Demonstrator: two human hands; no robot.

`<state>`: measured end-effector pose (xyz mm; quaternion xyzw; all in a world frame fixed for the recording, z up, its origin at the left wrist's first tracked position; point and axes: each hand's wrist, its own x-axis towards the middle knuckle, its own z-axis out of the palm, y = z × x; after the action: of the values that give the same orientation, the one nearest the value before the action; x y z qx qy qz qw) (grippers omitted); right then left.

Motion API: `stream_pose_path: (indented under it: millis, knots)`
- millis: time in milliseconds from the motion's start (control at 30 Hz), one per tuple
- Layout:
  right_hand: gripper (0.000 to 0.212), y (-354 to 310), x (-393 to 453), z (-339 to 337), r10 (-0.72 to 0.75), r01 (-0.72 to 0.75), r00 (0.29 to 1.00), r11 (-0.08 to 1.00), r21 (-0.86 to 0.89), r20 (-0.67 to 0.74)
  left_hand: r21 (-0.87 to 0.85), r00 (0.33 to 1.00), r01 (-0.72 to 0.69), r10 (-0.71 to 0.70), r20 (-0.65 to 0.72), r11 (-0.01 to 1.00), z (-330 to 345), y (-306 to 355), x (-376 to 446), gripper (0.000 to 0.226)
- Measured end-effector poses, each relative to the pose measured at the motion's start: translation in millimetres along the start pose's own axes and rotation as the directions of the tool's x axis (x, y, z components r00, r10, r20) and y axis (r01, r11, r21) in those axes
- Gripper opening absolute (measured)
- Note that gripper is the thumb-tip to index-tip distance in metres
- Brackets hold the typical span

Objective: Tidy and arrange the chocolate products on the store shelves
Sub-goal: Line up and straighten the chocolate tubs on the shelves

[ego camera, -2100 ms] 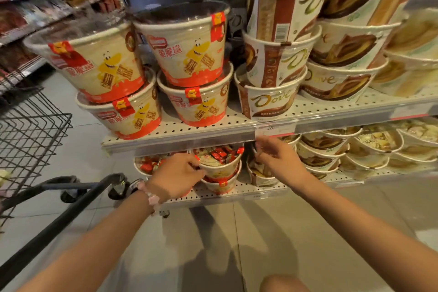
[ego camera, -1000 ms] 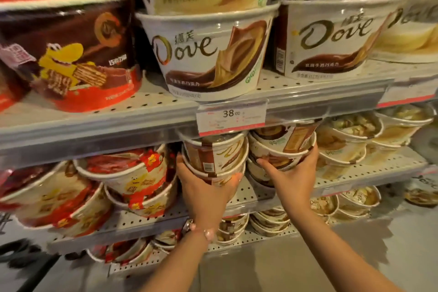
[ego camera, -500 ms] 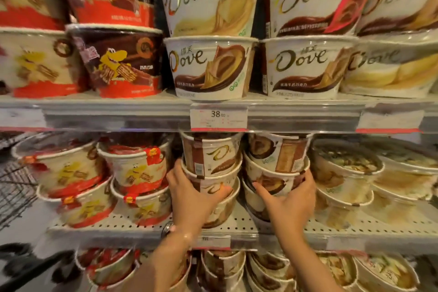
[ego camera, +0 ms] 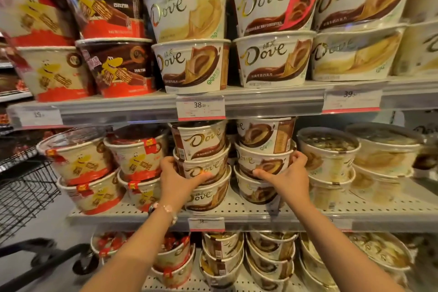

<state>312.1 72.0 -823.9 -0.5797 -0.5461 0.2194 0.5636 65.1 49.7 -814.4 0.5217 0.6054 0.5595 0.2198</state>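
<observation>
Store shelving is filling the frame in three perforated tiers. At frame centre, on the middle shelf (ego camera: 260,213), we are gripping two stacks of Dove tubs. Our left hand (ego camera: 176,179) is curling round the middle tub of the left stack (ego camera: 201,166), thumb across its front. Our right hand (ego camera: 288,176) is wrapping the middle tub of the right stack (ego camera: 263,161). Wafer tubs (ego camera: 132,156) are standing just beside them at left. A price tag (ego camera: 200,108) is hanging above. A wire cart (ego camera: 26,187) is sitting at lower left.
</observation>
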Motion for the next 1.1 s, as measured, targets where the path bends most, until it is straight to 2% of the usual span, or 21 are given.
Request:
stream_pose_path:
  millis: [200,367,467,533,600,667,767,1000,1100]
  knots:
    - [0.110,1,9,-9,0.026,-0.025,0.995,1.000,-0.011,0.093,-0.062,0.995,0.026,-0.020,0.098,0.998,-6,-7,10,0.098]
    - [0.105,3,7,-10,0.002,-0.005,0.991,1.000,0.019,0.133,-0.085,0.991,0.008,0.003,0.136,0.996,-7,-9,9,0.080]
    - [0.106,4,2,-6,-0.033,0.026,0.991,0.998,0.053,0.126,-0.053,0.998,-0.029,0.032,0.062,0.998,2,-8,2,0.097]
    - [0.111,3,-1,1,-0.071,0.068,0.995,0.997,0.046,0.070,0.020,0.999,-0.036,0.037,-0.031,0.999,11,-2,-2,0.119]
    - [0.120,0,-2,8,-0.073,0.073,0.997,0.997,0.006,0.002,0.032,0.995,-0.009,0.013,-0.102,0.999,18,3,-2,0.129]
    - [0.126,-4,-4,14,-0.052,0.049,0.997,0.998,-0.044,-0.061,0.045,0.991,-0.006,0.012,-0.133,0.999,21,5,-2,0.129]
    - [0.122,-3,-3,18,-0.058,0.050,0.994,0.995,-0.085,-0.096,0.078,0.991,-0.019,0.029,-0.133,0.997,19,4,-1,0.121]
    - [0.110,3,4,8,-0.112,0.106,0.993,0.988,-0.114,-0.048,0.104,0.991,-0.065,0.076,-0.113,0.992,9,-2,0,0.107]
    - [0.107,5,7,4,-0.119,0.117,0.993,0.989,-0.091,-0.008,0.117,0.993,-0.064,0.075,-0.087,0.991,6,-8,4,0.107]
